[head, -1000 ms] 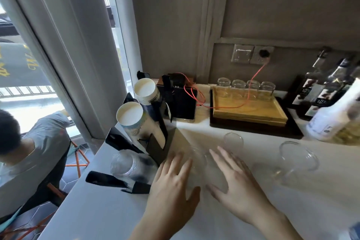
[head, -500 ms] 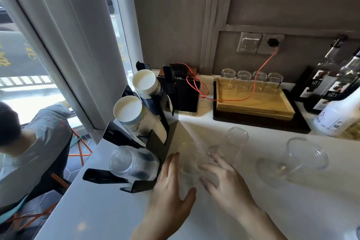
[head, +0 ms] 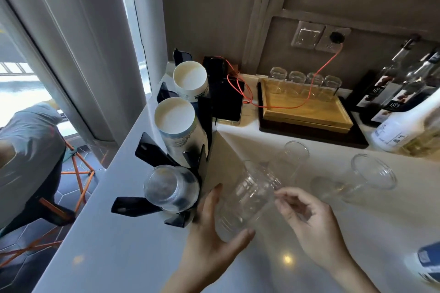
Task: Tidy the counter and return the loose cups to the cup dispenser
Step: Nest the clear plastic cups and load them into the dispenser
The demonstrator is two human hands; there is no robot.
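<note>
The left hand (head: 209, 233) holds a clear plastic cup (head: 245, 200) just above the white counter (head: 119, 257). The thumb lies under the lower end of the cup and the fingers curve around its far side, so the cup lies tilted in the hand. The right hand (head: 309, 219) is just beside it, with curled fingers (head: 285, 197) that pinch the upper right edge of the same cup.

The black cup dispenser (head: 202, 157) stands directly to the left of the held cup, near the edge of the counter. It carries two stacks of white paper cups (head: 175, 116) in its upper slots and a stack of clear plastic cups (head: 170, 188) in the lowest slot, all pointing toward the window side.

Two more loose clear cups remain on the counter. One (head: 294, 157) lies just behind the held cup, and the other (head: 371, 173) lies on its side further to the right, well apart from the dispenser.

Behind them, a wooden tray (head: 307, 112) holds four small glasses (head: 304, 83) in a row. An orange cable (head: 319, 74) runs from a wall socket (head: 335, 38) across the tray to a black device (head: 226, 100). Bottles (head: 404, 112) stand at the right edge.
</note>
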